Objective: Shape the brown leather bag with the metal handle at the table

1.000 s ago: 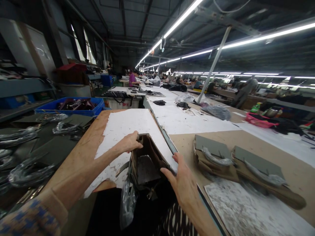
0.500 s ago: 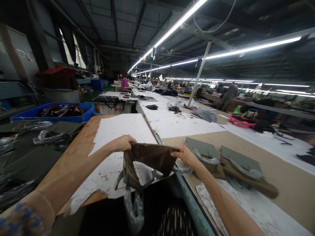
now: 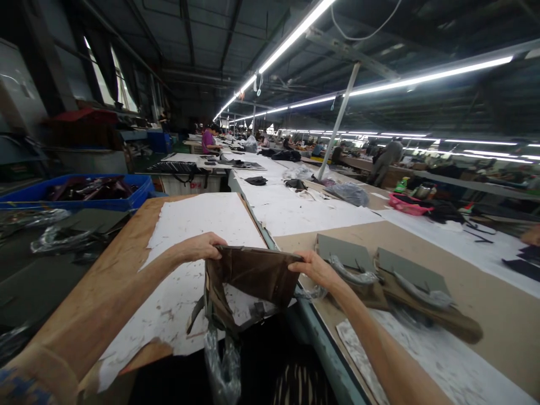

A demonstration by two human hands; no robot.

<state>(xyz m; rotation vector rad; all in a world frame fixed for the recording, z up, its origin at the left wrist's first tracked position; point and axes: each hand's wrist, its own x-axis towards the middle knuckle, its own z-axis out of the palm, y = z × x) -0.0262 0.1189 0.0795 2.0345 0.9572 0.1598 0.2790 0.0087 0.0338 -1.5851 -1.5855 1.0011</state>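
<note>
An olive-brown bag (image 3: 257,273) hangs between my two hands above the table's near edge, its upper edge stretched fairly straight. My left hand (image 3: 202,247) pinches the left corner of that edge. At the opposite corner, my right hand (image 3: 311,267) grips with thumb and fingers. A white gap shows below the raised panel, between it and the bag's lower left side. From the bag's bottom left dangles a handle wrapped in clear plastic (image 3: 223,360), and a loose strap (image 3: 194,314) sticks out at the left. The bag's far side is hidden.
Two similar bags with grey-green panels (image 3: 411,275) lie on brown paper (image 3: 485,304) to the right. More dark green pieces with plastic (image 3: 46,281) are piled at left, near a blue bin (image 3: 143,192) of maroon items. A slanted pole (image 3: 340,121) rises from the far table.
The bag has shifted slightly left and its panel hangs more spread out. Both hands keep their hold. My view has turned a little to the right.
</note>
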